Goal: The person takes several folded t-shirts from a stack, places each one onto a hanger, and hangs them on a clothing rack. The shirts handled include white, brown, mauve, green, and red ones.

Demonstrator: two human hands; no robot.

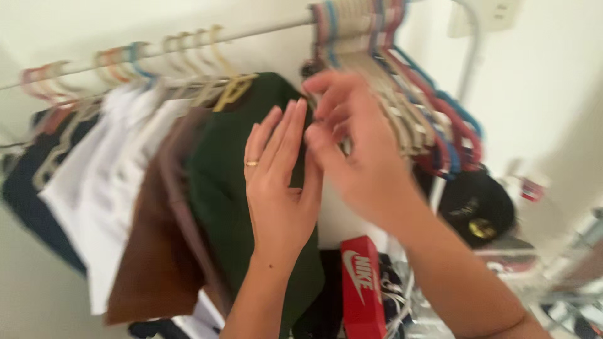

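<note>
A dark green garment [220, 182] hangs from the rail [188, 41] at centre, beside brown and white clothes to its left. The left hand [279, 188] lies flat against it, fingers straight and together (a ring on one). The right hand [355, 147], blurred, reaches toward a bunch of empty hangers [402, 94] at right; its grip cannot be told.

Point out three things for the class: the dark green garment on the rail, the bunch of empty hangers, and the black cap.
Dark green garment [217, 188], head view, on its front cloth.
Empty hangers [402, 107], head view, mid-bunch.
Black cap [474, 210], head view, on its crown.
</note>
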